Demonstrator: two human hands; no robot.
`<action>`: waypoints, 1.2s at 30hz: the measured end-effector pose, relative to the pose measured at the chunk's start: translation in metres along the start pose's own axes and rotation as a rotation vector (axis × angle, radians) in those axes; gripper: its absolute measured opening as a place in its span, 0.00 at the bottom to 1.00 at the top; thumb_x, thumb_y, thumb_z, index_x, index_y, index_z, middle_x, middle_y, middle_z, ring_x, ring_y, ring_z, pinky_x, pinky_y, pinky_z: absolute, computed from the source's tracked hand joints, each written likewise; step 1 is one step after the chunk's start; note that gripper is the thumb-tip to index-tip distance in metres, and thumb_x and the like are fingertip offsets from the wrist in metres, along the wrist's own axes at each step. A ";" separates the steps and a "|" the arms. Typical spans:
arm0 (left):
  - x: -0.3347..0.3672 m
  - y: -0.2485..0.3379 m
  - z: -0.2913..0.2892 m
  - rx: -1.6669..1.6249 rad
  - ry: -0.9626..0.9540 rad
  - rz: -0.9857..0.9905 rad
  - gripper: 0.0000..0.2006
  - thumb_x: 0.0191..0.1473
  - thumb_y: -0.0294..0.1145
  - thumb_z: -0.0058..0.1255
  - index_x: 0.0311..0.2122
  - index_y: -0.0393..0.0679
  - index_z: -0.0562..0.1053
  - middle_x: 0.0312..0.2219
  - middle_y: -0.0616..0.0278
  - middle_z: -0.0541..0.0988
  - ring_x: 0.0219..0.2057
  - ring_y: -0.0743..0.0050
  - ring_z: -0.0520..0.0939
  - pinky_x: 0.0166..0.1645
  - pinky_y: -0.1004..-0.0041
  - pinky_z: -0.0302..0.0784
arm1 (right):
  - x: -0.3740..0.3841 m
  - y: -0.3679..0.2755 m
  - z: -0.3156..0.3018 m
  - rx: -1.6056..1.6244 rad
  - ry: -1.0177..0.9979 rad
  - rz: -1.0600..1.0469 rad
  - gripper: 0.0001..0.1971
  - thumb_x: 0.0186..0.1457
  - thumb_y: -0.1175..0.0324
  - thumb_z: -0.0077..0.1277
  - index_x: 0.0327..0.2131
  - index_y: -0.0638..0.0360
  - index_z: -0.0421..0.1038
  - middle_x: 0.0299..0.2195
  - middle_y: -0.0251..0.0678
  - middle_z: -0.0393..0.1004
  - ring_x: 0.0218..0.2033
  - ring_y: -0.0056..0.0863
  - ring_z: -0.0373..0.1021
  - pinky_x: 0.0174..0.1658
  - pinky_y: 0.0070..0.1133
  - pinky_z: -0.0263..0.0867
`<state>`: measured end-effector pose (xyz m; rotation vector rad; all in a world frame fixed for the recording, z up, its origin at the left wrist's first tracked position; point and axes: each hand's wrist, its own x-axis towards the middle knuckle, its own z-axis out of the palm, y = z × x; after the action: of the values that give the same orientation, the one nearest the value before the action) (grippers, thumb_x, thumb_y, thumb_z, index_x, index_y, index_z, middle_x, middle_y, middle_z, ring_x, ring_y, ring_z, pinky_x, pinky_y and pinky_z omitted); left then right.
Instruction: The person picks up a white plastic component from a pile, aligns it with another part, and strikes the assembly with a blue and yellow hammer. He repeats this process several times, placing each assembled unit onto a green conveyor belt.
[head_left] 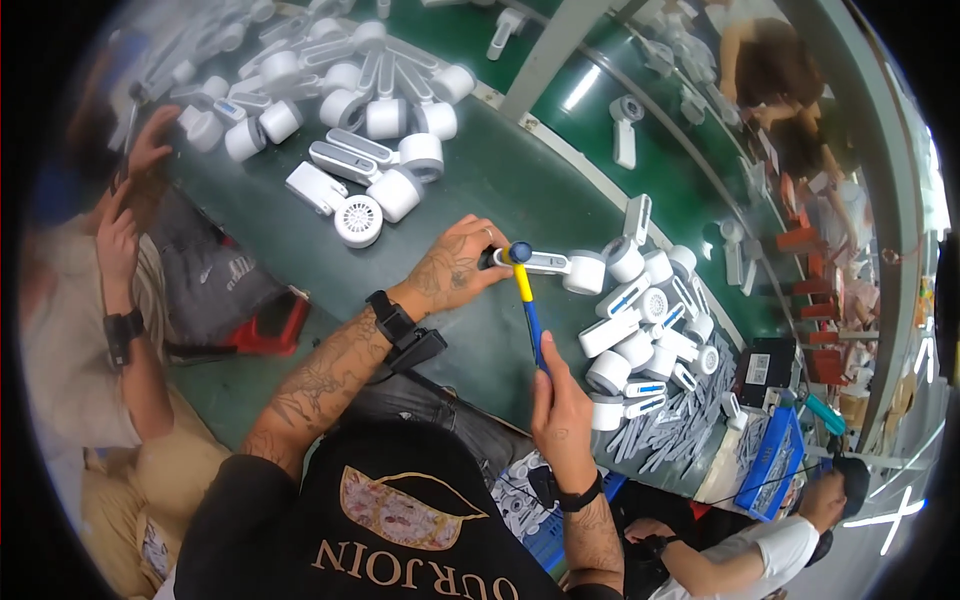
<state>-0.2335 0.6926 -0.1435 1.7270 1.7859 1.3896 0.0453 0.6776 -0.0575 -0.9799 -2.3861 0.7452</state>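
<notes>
**Left hand on the fan, right hand on the hammer**

My left hand [455, 265] is closed, thumb and fingers pinching the dark near end of a white fan [545, 263]. The fan lies sideways over the table: its handle points right from my fingertips, its round head at the far end, just beside the right-hand heap. Hammer [531, 312] crosses the near part of that handle, head over it; cannot tell whether the two touch. My right hand [565, 410] is wrapped around the lower, blue end of the hammer, below and to the right of the fan.

Surface and room, left to right. A co-worker [75, 330] sits at the left side, both hands raised. Next, the left heap [385, 118] of white fans, well apart from my hands. Green table [480, 340] beneath my work. Under its near edge, a blue crate [545, 550] of white parts. Beyond a pale rail, a green belt [580, 110] carries a few scattered fans. The right heap [632, 347] crowds up to the rail; grey strips [680, 420] lie loose beside it. Further right, a blue tray [770, 470], then another person [790, 545] in a white shirt and dark cap.
</notes>
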 end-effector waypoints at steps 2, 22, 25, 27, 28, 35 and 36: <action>-0.003 0.001 -0.005 -0.021 -0.052 -0.052 0.13 0.55 0.34 0.71 0.40 0.41 0.78 0.40 0.59 0.83 0.45 0.54 0.81 0.53 0.61 0.78 | -0.004 0.003 -0.003 -0.020 -0.010 -0.061 0.25 0.72 0.77 0.48 0.71 0.59 0.67 0.35 0.40 0.82 0.26 0.21 0.75 0.30 0.20 0.70; 0.004 0.026 -0.014 -0.134 -0.003 -0.004 0.23 0.57 0.31 0.69 0.57 0.42 0.76 0.53 0.57 0.78 0.55 0.53 0.82 0.59 0.61 0.79 | -0.006 -0.007 -0.033 0.227 0.163 0.348 0.25 0.76 0.72 0.46 0.72 0.56 0.64 0.28 0.31 0.77 0.20 0.13 0.67 0.24 0.17 0.63; 0.005 0.028 -0.015 -0.175 -0.098 -0.110 0.22 0.58 0.32 0.68 0.56 0.43 0.77 0.52 0.58 0.79 0.55 0.54 0.81 0.60 0.61 0.78 | -0.008 -0.007 -0.025 0.260 0.049 0.377 0.24 0.76 0.72 0.46 0.72 0.57 0.64 0.28 0.32 0.77 0.20 0.15 0.68 0.25 0.18 0.64; 0.002 0.019 -0.012 -0.214 -0.151 -0.218 0.20 0.58 0.33 0.68 0.55 0.43 0.78 0.52 0.59 0.79 0.55 0.55 0.80 0.60 0.61 0.77 | -0.012 -0.001 -0.018 0.248 0.001 0.316 0.25 0.76 0.71 0.44 0.73 0.53 0.63 0.30 0.30 0.76 0.19 0.13 0.66 0.23 0.15 0.62; 0.001 0.010 -0.007 -0.044 -0.040 -0.045 0.18 0.58 0.34 0.68 0.52 0.44 0.79 0.50 0.59 0.80 0.53 0.56 0.79 0.59 0.61 0.77 | -0.013 0.000 -0.016 0.239 -0.006 0.308 0.25 0.76 0.71 0.44 0.73 0.53 0.63 0.30 0.30 0.76 0.18 0.13 0.66 0.23 0.16 0.62; 0.004 0.014 -0.011 0.042 -0.079 -0.058 0.13 0.57 0.36 0.69 0.45 0.44 0.82 0.40 0.61 0.80 0.47 0.57 0.79 0.58 0.62 0.75 | -0.008 -0.006 -0.017 0.208 0.069 0.238 0.25 0.75 0.73 0.45 0.73 0.56 0.62 0.32 0.33 0.78 0.20 0.13 0.68 0.24 0.15 0.63; 0.005 0.013 -0.010 0.040 -0.081 -0.055 0.13 0.57 0.36 0.69 0.45 0.44 0.82 0.40 0.61 0.80 0.47 0.57 0.79 0.58 0.62 0.75 | -0.005 0.009 -0.012 0.077 0.082 0.073 0.25 0.75 0.73 0.45 0.72 0.57 0.64 0.32 0.34 0.78 0.20 0.14 0.68 0.24 0.16 0.64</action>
<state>-0.2341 0.6899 -0.1264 1.7144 1.8148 1.2520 0.0597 0.6828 -0.0548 -1.0498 -2.2451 0.8022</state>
